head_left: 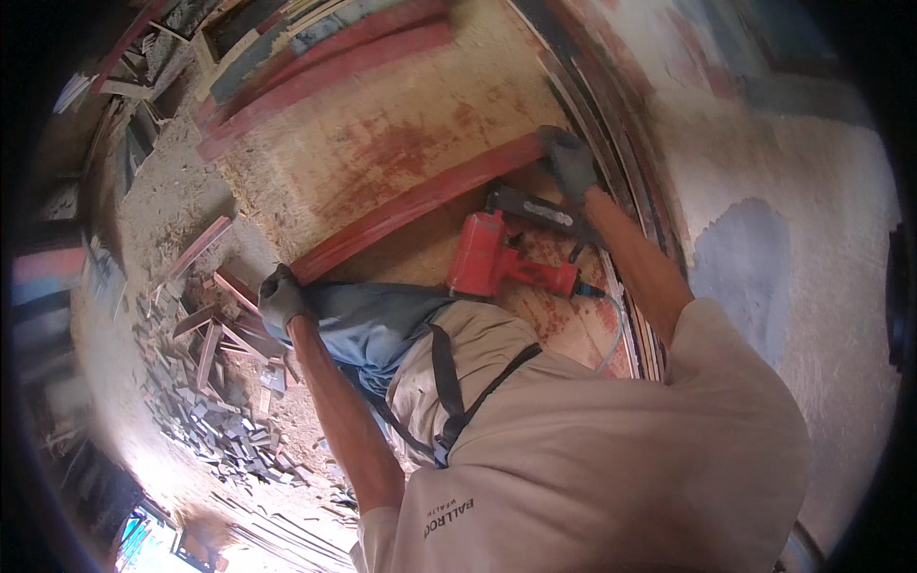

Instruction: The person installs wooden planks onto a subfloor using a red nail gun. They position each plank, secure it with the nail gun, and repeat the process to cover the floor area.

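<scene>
A long red-painted wooden board (420, 202) lies slantwise across the plywood surface in front of me. My left hand (283, 300), in a dark grey glove, is closed on the board's near left end. At its far right end, my right hand (570, 164) wears a matching glove, with the fingers closed over the wood. Between the board and my lap lies a red pneumatic nail gun (480, 256) with a black magazine (535, 210). A thin air hose (622, 329) runs from its handle; neither hand touches the tool.
More red boards (334, 72) are stacked at the far side of the plywood (478, 86). Long thin strips (611, 124) line the right edge, beside a stained wall (793, 191). Wood offcuts (215, 344) and a heap of small dark pieces (229, 435) cover the floor on the left.
</scene>
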Tool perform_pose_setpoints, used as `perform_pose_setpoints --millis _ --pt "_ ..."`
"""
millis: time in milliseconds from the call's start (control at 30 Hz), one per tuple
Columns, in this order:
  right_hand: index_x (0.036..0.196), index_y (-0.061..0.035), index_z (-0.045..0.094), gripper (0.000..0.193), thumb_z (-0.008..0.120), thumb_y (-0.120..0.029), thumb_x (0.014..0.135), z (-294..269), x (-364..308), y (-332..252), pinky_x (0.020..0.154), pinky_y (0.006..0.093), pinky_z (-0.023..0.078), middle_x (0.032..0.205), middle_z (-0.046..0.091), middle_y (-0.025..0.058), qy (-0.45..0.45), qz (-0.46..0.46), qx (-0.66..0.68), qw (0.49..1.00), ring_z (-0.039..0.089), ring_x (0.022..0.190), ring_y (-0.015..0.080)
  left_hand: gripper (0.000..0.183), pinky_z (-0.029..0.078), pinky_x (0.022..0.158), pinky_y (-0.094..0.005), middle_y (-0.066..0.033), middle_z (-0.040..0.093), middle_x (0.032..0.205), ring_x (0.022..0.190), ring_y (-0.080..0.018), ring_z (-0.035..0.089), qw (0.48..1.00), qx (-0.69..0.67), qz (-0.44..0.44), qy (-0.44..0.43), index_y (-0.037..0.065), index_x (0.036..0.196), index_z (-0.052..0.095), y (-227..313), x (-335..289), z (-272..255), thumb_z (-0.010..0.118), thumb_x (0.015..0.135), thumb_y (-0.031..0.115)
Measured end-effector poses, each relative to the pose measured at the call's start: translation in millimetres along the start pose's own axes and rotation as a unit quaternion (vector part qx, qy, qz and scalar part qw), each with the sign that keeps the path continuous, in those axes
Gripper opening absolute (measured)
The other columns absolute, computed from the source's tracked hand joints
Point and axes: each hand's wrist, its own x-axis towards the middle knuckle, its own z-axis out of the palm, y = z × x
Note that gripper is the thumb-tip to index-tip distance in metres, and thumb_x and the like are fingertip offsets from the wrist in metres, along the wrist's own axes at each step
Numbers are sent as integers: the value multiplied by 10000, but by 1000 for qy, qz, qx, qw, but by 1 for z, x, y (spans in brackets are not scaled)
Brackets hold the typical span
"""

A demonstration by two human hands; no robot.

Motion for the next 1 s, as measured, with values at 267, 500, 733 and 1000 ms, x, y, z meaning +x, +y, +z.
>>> perform_pose_setpoints --millis 267,500,733,1000 --pt "1157 -8 670 286 642 -188 936 23 -2 26 773 267 522 1026 696 65 41 -104 -70 991 626 890 111 323 510 721 -294 -57 730 928 772 -142 638 986 -128 62 -92 16 1059 721 -43 14 -6 758 834 244" --pt "1156 6 669 295 653 -172 921 20 -10 -6 736 286 538 1054 700 89 29 -71 -116 990 652 872 138 371 516 713 -267 -79 707 956 799 -142 637 968 -223 36 -110 -27 1089 693 -36 25 -3 798 786 161" --pt "1143 -31 677 285 694 -171 895 14 -2 2 726 283 544 1051 686 46 3 -62 -52 997 635 890 121 391 523 728 -275 -90 711 983 825 -143 636 985 -149 12 -86 -25 1110 686 -25 16 0 794 775 147" --pt "1107 -33 687 235 678 -130 893 17 -2 -2 667 277 536 950 691 28 8 -52 -95 994 624 799 105 456 502 844 -388 -170 695 1059 933 -302 674 986 52 119 -107 38 1121 677 -37 24 -8 529 861 382"
